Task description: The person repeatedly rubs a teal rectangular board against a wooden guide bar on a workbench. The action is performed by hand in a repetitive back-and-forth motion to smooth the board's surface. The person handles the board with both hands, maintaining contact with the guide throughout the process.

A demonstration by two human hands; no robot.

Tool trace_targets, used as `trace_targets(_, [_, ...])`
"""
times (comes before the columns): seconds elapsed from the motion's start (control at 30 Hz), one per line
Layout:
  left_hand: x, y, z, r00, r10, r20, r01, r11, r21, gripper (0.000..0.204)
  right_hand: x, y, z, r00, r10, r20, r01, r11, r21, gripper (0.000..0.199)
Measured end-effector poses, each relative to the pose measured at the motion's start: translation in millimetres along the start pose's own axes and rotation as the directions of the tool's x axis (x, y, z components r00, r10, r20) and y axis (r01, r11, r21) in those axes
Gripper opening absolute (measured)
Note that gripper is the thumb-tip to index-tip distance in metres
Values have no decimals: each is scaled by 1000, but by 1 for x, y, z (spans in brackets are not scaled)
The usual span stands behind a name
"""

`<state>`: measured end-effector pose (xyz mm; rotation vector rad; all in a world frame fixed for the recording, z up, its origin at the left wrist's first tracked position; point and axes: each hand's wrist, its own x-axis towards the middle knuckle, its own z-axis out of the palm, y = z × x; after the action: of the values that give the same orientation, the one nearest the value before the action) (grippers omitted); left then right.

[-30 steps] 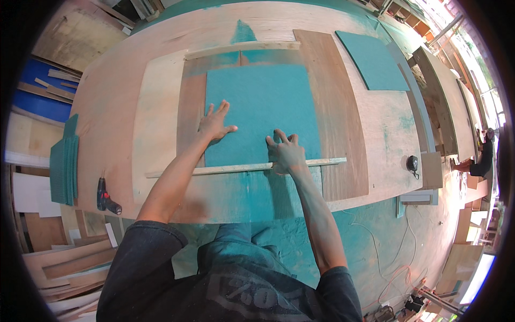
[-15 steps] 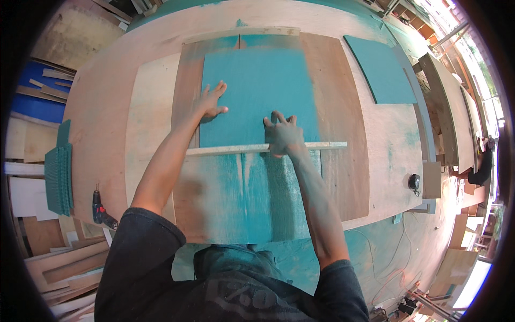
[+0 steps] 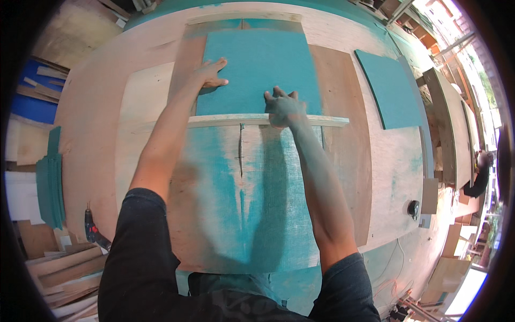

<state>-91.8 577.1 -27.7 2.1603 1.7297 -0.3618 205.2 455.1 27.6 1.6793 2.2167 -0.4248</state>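
Observation:
A flat teal board (image 3: 257,70) lies in front of me between a near pale wooden strip (image 3: 214,121) and a far strip (image 3: 263,16). My left hand (image 3: 213,74) lies with spread fingers at the board's left edge. At the near right part of the board is my right hand (image 3: 286,109), its fingers apart and bent, its heel over the near strip. Neither hand grips anything that I can see; the right thumb is hidden. Below the strip, a teal-stained wooden surface (image 3: 225,198) shows a dark slit.
Another teal board (image 3: 389,91) lies at the right, with a tape measure (image 3: 412,208) nearer me. A drill (image 3: 94,231) and a stack of ridged teal pieces (image 3: 49,188) are at the left. Scrap wood (image 3: 70,268) lies beyond. A person's dark sleeve (image 3: 476,182) shows far right.
Both hands have moved away from me, and the teal board and its two strips have slid forward with them. The slit below the near strip has come into view. My view has shifted too.

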Motion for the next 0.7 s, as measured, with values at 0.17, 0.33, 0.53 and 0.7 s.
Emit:
trace_targets(0.17, [-47, -13, 24, 994, 65, -86, -50, 986, 162, 102, -26, -14, 28, 999, -33, -22, 33, 999, -39, 73])
trace_targets(0.33, [-154, 55, 54, 975, 162, -152, -168, 985, -25, 95, -123, -2, 110, 985, -47, -166, 47, 999, -6, 57])
trace_targets(0.53, [-302, 85, 137, 991, 108, -75, -114, 990, -80, 103, -267, -48, 179, 979, -96, -178, 106, 993, 45, 59])
trace_targets(0.7, [-399, 143, 170, 994, 110, -21, -111, 992, -65, 105, -383, -53, 238, 978, -60, -199, 77, 994, 78, 63])
